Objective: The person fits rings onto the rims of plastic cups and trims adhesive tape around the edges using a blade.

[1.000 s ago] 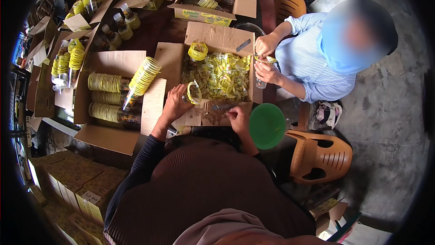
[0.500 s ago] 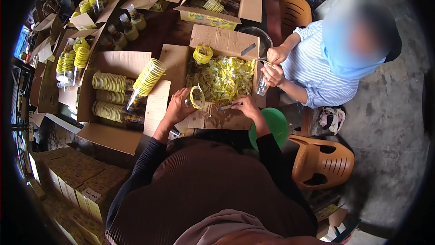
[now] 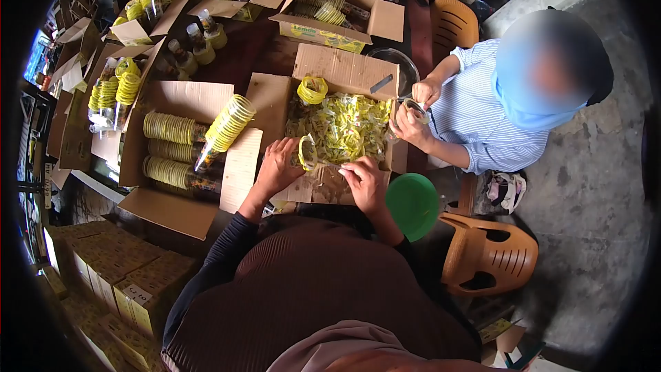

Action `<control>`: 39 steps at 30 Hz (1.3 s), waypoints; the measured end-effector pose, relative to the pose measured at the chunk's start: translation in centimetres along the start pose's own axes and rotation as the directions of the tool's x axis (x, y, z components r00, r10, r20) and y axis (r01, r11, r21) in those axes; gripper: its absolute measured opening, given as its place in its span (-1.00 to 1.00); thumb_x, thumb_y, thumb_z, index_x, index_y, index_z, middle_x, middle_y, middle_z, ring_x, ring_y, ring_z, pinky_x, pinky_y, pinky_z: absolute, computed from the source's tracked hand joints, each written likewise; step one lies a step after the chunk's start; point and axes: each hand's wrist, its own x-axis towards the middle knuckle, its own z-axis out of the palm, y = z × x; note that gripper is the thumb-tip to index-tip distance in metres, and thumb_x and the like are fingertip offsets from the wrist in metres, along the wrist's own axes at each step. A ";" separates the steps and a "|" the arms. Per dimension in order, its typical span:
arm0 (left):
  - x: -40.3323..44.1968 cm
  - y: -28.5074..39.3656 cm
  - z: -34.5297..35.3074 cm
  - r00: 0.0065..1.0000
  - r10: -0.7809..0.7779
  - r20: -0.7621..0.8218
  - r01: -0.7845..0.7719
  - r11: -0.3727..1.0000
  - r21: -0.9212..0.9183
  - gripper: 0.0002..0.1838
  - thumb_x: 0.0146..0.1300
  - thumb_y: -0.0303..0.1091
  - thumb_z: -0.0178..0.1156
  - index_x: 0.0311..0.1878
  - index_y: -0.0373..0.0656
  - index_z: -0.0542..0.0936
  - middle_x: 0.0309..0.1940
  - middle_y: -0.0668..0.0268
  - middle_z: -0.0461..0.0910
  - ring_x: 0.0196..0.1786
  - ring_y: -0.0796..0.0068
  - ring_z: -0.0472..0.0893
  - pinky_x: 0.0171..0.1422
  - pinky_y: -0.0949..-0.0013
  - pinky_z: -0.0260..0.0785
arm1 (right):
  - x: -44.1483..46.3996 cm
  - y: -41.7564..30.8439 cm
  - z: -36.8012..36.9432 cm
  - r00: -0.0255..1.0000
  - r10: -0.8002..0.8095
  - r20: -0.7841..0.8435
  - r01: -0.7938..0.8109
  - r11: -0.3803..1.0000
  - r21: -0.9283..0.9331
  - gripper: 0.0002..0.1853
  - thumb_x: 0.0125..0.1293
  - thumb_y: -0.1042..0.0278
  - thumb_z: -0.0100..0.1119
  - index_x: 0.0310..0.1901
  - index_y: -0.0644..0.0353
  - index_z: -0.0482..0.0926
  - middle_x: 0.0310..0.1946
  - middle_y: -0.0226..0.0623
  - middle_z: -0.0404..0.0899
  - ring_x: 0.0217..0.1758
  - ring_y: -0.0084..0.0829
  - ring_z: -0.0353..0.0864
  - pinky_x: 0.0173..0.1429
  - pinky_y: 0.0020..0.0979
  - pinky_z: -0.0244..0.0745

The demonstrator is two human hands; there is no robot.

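My left hand (image 3: 279, 169) is closed around a clear plastic cup with a yellow rim (image 3: 307, 153), its opening turned to the right. My right hand (image 3: 366, 183) is just right of the cup, with thumb and fingers pinched on a small, thin strip whose kind I cannot make out. Both hands are over the near flap of a cardboard box (image 3: 268, 107) full of small yellow printed wrappers (image 3: 348, 124). A yellow roll-like ring (image 3: 312, 90) rests at that box's back left corner.
Left, an open carton (image 3: 186, 90) holds stacked yellow-rimmed cups, with one stack (image 3: 227, 124) leaning across it. A co-worker's hands (image 3: 416, 107) handle a round-rimmed clear item at right. A green basin (image 3: 412, 207) and orange chair (image 3: 485, 251) are nearby.
My right hand has moved slightly left, closer to the cup, turning its back up. The cup has shifted a little right. The co-worker's item has turned its rim up.
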 end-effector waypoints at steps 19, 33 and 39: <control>1.7 1.9 -1.7 0.992 0.113 0.062 -0.104 0.986 -0.131 -0.30 -0.16 -0.26 0.46 0.10 -0.31 0.45 -0.06 0.03 0.60 -0.11 -0.02 0.62 -0.10 0.14 0.52 | -1.4 -0.6 0.4 0.951 -0.254 0.179 0.309 0.827 -0.470 -0.78 0.10 0.49 0.22 -0.17 0.15 0.65 -0.33 -0.33 0.44 -0.20 -0.32 0.49 -0.10 -0.29 0.44; 2.5 0.9 -2.1 0.930 0.105 0.352 0.068 0.892 -0.446 -0.40 -0.02 0.02 0.48 -0.01 -0.15 0.54 -0.47 0.16 0.62 -0.42 0.30 0.60 -0.25 0.28 0.42 | -1.1 0.4 1.5 0.939 -0.279 0.201 0.342 0.830 -0.441 -0.88 0.13 0.45 0.21 -0.27 0.14 0.62 -0.31 -0.34 0.45 -0.19 -0.34 0.48 -0.11 -0.31 0.44; 2.7 0.5 -2.4 0.921 0.173 0.349 0.052 0.833 -0.551 -0.45 0.02 0.00 0.47 -0.03 -0.17 0.56 -0.53 0.24 0.57 -0.46 0.48 0.51 -0.29 0.32 0.37 | -1.0 -0.3 1.3 0.935 -0.302 0.188 0.355 0.822 -0.446 -0.91 0.13 0.45 0.23 -0.30 0.12 0.62 -0.34 -0.38 0.45 -0.21 -0.34 0.49 -0.13 -0.32 0.43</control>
